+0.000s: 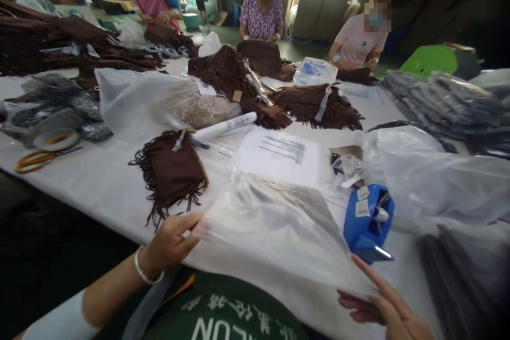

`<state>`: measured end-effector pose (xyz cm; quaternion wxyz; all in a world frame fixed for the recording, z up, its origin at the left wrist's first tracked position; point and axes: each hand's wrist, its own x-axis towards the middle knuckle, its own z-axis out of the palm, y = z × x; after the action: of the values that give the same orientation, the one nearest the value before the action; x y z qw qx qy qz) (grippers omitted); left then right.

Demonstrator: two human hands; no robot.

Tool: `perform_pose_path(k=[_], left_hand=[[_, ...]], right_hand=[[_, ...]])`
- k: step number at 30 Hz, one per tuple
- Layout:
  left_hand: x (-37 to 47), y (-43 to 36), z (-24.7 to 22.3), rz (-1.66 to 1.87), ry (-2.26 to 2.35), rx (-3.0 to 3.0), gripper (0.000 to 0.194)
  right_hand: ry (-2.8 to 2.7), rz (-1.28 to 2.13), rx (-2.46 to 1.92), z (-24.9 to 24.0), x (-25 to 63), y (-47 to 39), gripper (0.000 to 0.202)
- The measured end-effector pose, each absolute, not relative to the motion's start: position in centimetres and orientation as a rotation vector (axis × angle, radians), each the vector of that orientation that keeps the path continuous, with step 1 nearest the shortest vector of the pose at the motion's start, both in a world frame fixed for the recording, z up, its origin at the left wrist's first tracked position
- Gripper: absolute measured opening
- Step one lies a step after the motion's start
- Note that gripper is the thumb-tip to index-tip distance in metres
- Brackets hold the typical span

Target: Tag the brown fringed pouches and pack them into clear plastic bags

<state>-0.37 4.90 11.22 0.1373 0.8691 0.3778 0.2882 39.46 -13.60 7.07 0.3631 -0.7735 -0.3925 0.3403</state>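
Note:
A translucent plastic bag (274,228) is stretched between my two hands above the near edge of the white table. My left hand (173,239) pinches the bag's left corner between thumb and fingers. At the bag's lower right, my right hand (388,303) grips the edge, index finger extended along it and other fingers beneath. Beyond my left hand lies a dark brown fringed pouch (177,170) with a small clear tag. Printed paper sheets (279,154) lie behind the bag. A blue tape dispenser (368,220) stands just past the bag's right side.
Orange-handled scissors (37,160) and a tape roll (57,139) lie at left. Brown fringed pieces (319,106) are spread across the middle, with a white roll (225,126) nearby. Plastic bags (422,170) and grey packed items (450,98) pile up at right. Several people stand beyond the table.

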Motion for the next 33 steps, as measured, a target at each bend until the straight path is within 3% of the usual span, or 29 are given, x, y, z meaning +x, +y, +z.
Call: perform_pose_path(k=[1, 3, 6, 8, 11, 13, 20, 28, 33], left_hand=[[-1.3, 3.6, 9.1, 0.676, 1.140, 2.497, 0.025], [-2.4, 1.2, 6.0, 0.399, 1.268, 2.442, 0.021], [-2.6, -0.5, 4.2, 0.249, 1.346, 2.515, 0.045], [-1.8, -0.1, 4.0, 0.227, 1.188, 2.654, 0.056], [-0.1, 1.8, 3.3, 0.150, 0.698, 2.768, 0.056], [0.9, 3.1, 2.3, 0.150, 0.564, 2.751, 0.054], [1.0, 3.4, 0.8, 0.260, 0.718, 2.652, 0.049], [-0.1, 3.1, 1.9, 0.060, 0.663, 2.606, 0.081], [0.5, 3.7, 2.3, 0.044, 0.616, 2.607, 0.081]], right_hand=[[-1.041, 0.980, -2.048, 4.8, 39.1, -14.9, 0.052], [-1.232, 0.853, -2.235, 1.1, 38.4, -16.8, 0.051], [-1.637, 0.215, -2.217, -1.4, 37.4, -17.6, 0.064], [-1.864, -0.010, -2.043, -1.4, 36.6, -16.6, 0.069], [-2.223, 0.088, -1.779, -0.9, 35.9, -14.1, 0.061], [-2.350, 0.181, -1.634, -1.2, 36.0, -12.3, 0.067], [-2.247, 0.165, -1.648, -3.8, 37.4, -11.0, 0.061], [-2.230, 0.195, -1.652, -3.6, 38.2, -13.7, 0.060], [-2.336, 0.290, -1.598, -1.8, 38.6, -13.3, 0.067]])
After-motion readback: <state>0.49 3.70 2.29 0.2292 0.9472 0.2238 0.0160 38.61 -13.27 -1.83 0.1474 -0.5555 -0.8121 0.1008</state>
